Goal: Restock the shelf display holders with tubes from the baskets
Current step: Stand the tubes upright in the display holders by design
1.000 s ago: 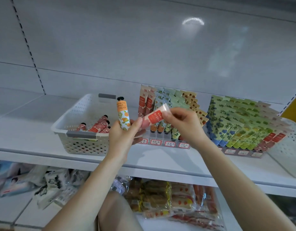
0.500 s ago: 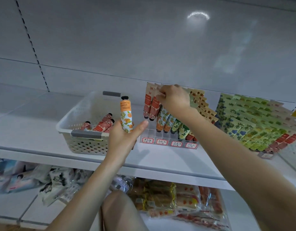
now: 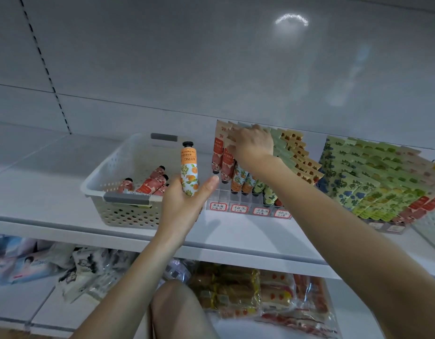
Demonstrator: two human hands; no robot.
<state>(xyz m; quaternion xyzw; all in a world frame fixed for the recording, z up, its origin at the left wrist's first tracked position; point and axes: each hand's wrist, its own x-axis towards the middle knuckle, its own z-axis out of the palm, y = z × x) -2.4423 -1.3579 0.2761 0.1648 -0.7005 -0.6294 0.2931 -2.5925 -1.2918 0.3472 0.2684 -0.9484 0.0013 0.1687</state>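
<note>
Orange-and-white plastic tube printed with fruit stands upright, black cap on top, in the left hand. The thumb reaches up its right side and the fingers curl round its lower end, so the hand grasps it in front of the basket's right end. The right hand is stretched farther back, palm down, over the clear acrylic display holder. Its fingers are bent onto the crimped top ends of the red tubes standing caps-down in the holder's left column. Whether it pinches one or only touches them I cannot tell, as the back of the hand hides the fingertips. Under the wrist, further columns hold orange-patterned, green and yellow-topped tubes, with handwritten red-bordered labels along the front edge.

Left of the holder, a white perforated plastic basket with grey handles holds a few loose pink-red tubes lying down. Well to the right, a second holder is packed with green, blue-flowered and red tubes. All stand on a white metal shelf, and bagged goods lie on the shelf beneath.
</note>
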